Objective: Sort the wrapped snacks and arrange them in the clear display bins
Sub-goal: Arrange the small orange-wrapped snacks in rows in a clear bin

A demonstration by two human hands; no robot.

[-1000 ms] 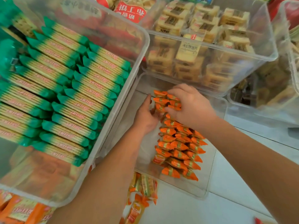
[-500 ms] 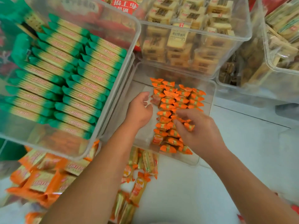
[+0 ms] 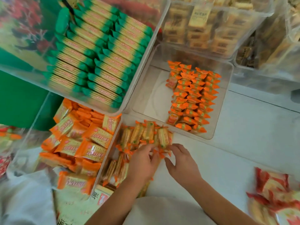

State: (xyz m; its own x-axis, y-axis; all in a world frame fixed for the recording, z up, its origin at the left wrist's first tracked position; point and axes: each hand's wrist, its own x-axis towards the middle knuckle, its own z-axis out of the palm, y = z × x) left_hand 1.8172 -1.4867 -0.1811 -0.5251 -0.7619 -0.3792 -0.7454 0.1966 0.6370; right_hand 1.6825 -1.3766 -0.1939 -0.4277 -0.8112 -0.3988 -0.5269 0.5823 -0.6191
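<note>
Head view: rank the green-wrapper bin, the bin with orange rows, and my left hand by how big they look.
1. Green-wrapper bin: largest, though it seems stacked higher, nearer the camera, and is cropped.
2. Bin with orange rows.
3. Left hand: clearly smallest.

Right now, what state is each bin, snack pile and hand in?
Clear bin, partly filled, one side bare.
Small orange snacks, lined in neat rows inside it.
Loose pile, unsorted, outside that bin.
Green snack bin, full, in rows.
Left hand, fingers on the loose pile, grip unclear.
Right hand, fingers spread, holding nothing.
</note>
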